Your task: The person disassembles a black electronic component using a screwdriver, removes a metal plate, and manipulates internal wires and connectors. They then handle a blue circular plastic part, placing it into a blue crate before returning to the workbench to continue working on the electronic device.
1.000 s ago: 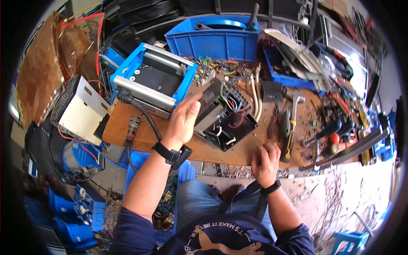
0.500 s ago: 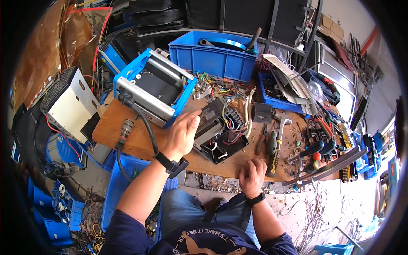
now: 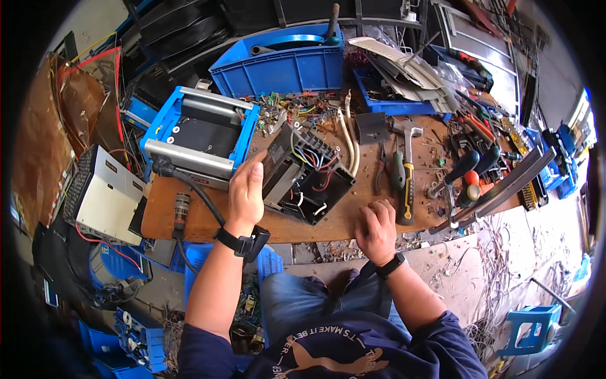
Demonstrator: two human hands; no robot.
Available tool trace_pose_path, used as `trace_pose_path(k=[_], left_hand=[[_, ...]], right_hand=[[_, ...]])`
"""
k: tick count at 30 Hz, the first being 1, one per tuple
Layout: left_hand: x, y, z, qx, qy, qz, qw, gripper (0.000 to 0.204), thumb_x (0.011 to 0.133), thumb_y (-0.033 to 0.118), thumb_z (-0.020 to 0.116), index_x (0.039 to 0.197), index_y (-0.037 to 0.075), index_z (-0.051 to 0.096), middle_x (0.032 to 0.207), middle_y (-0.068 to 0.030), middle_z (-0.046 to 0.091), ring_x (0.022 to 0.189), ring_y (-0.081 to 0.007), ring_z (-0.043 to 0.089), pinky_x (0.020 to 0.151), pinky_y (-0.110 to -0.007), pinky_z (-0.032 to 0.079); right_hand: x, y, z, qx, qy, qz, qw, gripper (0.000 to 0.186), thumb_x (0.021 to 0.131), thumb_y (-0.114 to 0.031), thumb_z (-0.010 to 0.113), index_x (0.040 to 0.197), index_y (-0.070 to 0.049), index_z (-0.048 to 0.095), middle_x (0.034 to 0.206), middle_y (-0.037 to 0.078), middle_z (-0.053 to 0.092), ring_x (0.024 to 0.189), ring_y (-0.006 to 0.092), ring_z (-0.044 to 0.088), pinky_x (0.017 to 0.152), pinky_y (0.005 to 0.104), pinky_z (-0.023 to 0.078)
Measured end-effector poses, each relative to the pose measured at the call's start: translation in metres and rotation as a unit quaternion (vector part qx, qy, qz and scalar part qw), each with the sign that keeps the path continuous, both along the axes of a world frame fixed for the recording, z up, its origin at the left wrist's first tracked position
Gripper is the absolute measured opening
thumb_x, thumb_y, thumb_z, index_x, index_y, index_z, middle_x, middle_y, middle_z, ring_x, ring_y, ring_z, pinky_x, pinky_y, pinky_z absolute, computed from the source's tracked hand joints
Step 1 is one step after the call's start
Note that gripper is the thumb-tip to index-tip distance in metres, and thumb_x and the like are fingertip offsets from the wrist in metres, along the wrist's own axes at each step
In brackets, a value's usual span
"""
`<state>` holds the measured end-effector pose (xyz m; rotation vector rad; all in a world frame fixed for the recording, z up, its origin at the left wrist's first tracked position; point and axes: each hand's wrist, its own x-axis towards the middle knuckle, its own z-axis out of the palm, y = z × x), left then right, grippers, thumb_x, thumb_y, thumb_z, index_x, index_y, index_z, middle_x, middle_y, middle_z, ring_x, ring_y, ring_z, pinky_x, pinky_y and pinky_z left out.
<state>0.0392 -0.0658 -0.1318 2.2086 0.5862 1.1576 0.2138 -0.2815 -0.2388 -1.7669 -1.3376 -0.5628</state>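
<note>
My left hand (image 3: 245,197) rests against the left side of an open black electronics housing (image 3: 322,189), fingers extended and thumb up. Coloured wires show inside the housing, which lies tilted on the wooden bench (image 3: 161,221). Curved fingers, slightly apart, rest on the front edge where my right hand (image 3: 377,230) is, with nothing visible in them. To its right lie pliers (image 3: 380,170), a green-handled screwdriver (image 3: 397,170) and a hammer (image 3: 408,189). A blue-and-silver framed unit (image 3: 189,157) stands behind my left hand, with a thick black cable and connector (image 3: 181,208) beside it.
A blue crate (image 3: 278,66) stands at the back amid small scrap. Stacked pale panels (image 3: 410,82) and loose tools (image 3: 473,170) fill the right. A white-cased unit (image 3: 110,196) is at the left. Blue baskets (image 3: 202,252) with scrap sit below the bench.
The camera view has shifted, so the bench and its items sit at different places in the picture. My hands stay in much the same places on the housing and the bench edge.
</note>
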Motion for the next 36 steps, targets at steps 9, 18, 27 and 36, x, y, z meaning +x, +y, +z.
trace_pose_path(k=[9,18,27,36], left_hand=[[0.001,0.002,0.002,-0.020,0.011,0.006,1.000,0.051,0.102,0.037,0.035,0.117,-0.006,0.059,0.117,-0.0194,0.061,0.113,-0.0309,0.056,0.099,-0.037,0.039],[0.005,-0.001,0.007,-0.045,0.002,-0.026,0.999,0.054,0.103,0.038,0.031,0.116,-0.005,0.059,0.116,-0.0167,0.062,0.109,-0.0269,0.057,0.097,-0.035,0.039],[0.005,0.004,0.005,-0.058,0.014,-0.021,0.998,0.057,0.102,0.040,0.029,0.119,-0.006,0.057,0.119,-0.0172,0.061,0.113,-0.0269,0.055,0.100,-0.035,0.037],[0.003,0.009,0.002,-0.078,0.020,-0.025,0.996,0.057,0.103,0.040,0.028,0.122,-0.006,0.056,0.122,-0.0175,0.059,0.117,-0.0264,0.052,0.102,-0.034,0.035]], right_hand=[[0.002,-0.001,0.000,0.011,0.007,0.002,1.000,0.038,0.066,-0.003,0.068,0.103,-0.003,0.059,0.106,0.016,0.055,0.105,0.0382,0.051,0.092,0.0441,0.043],[0.002,-0.002,0.001,0.020,0.010,0.005,1.000,0.038,0.066,-0.002,0.068,0.103,-0.003,0.059,0.105,0.016,0.055,0.104,0.0379,0.051,0.090,0.0434,0.044],[0.003,-0.002,0.001,0.027,0.009,0.007,1.000,0.037,0.066,-0.001,0.068,0.102,-0.003,0.059,0.104,0.015,0.056,0.104,0.0372,0.052,0.090,0.0428,0.045],[0.004,-0.002,0.000,0.030,0.003,0.007,1.000,0.036,0.067,-0.001,0.068,0.102,-0.003,0.059,0.104,0.015,0.055,0.102,0.0370,0.053,0.089,0.0436,0.045]])
